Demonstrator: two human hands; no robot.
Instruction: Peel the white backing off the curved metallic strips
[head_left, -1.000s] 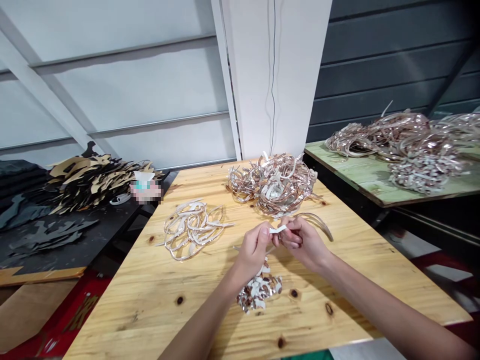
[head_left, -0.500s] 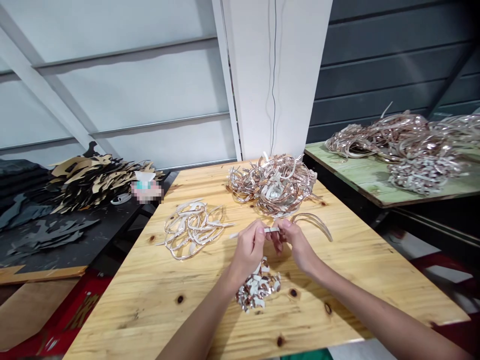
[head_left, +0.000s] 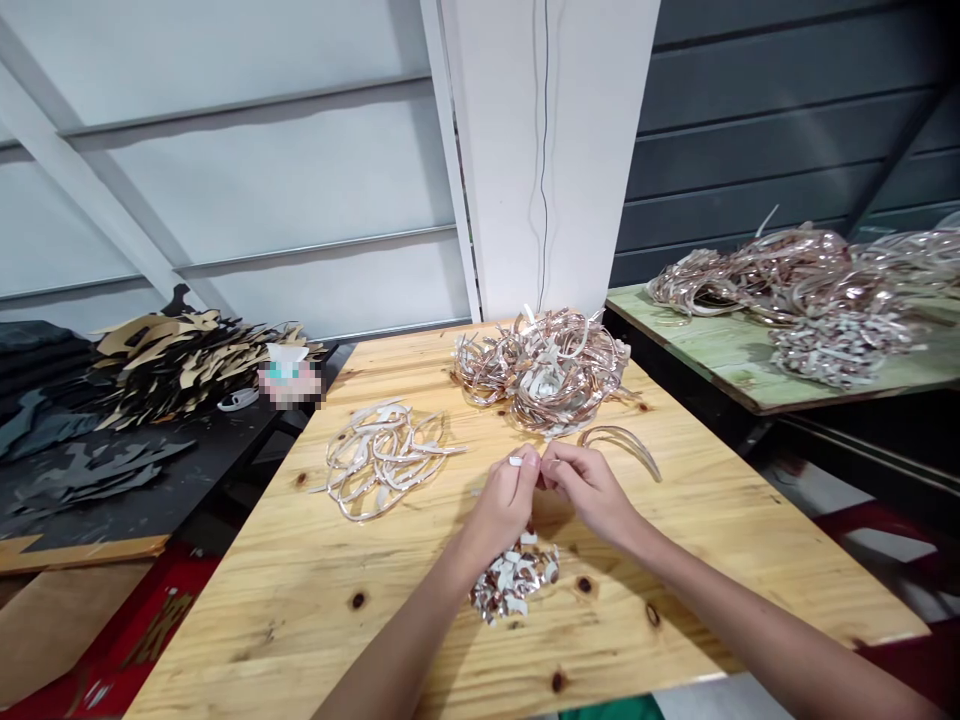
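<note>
My left hand (head_left: 504, 503) and my right hand (head_left: 592, 485) meet over the middle of a wooden table (head_left: 720, 540), fingertips pinched together. A small white strip end (head_left: 515, 461) shows at my left fingertips. A curved rose-gold strip (head_left: 622, 445) arcs away to the right from my right hand's fingers. Below my hands lies a small heap of shiny scraps (head_left: 515, 583). A tangled pile of rose-gold strips (head_left: 544, 368) sits just beyond my hands, and a flatter pile of pale strips (head_left: 384, 457) lies to the left.
A white pillar (head_left: 547, 150) rises behind the table. A green-topped table (head_left: 712, 350) at the right carries more rose-gold strip piles (head_left: 810, 285). At the left, a black table (head_left: 112, 500) holds dark and tan cut shapes (head_left: 172, 365) and a white object (head_left: 238, 400).
My hands have drawn closer together and slightly away from me. The white strip piece that stretched between them now shows only as a small end at my left fingertips.
</note>
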